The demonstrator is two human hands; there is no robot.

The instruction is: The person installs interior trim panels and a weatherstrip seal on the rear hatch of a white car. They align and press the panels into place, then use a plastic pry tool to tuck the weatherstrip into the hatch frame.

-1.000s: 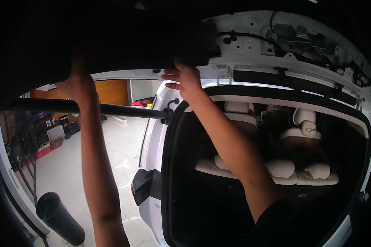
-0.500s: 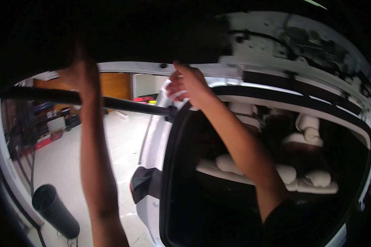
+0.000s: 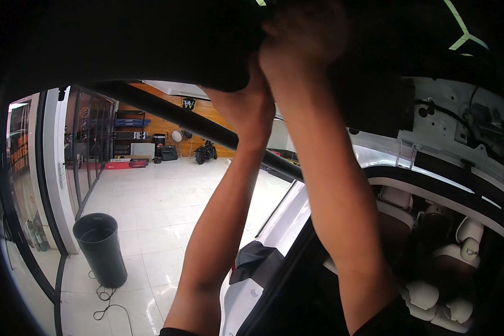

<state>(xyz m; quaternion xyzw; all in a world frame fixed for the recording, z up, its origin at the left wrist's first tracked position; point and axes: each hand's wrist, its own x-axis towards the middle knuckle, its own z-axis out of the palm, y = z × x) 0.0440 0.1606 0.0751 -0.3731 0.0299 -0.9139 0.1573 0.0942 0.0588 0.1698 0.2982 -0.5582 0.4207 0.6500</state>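
A dark trim panel (image 3: 151,50) hangs overhead along the raised tailgate (image 3: 442,112) of a white car. My left hand (image 3: 249,106) is at the panel's lower edge, with the edge between its thumb and fingers; the fingertips are hidden behind it. Higher up and just to the right, my right hand (image 3: 302,42) is raised against the dark underside. Shadow and blur hide its fingers, so I cannot see what it holds. A black strut (image 3: 190,117) slants down behind my left wrist to the car body.
Inside the car's rear opening are pale seats and headrests (image 3: 467,241). A dark bin (image 3: 101,249) stands on the white tiled floor (image 3: 151,218), a cable (image 3: 109,305) beside it. Glass doors (image 3: 31,185) line the left; a motorcycle (image 3: 206,152) and shelves stand at the back.
My view has swung left, showing more floor and the glass doors. My right hand has gone up from the open air into the dark under the tailgate; both hands are now close together.
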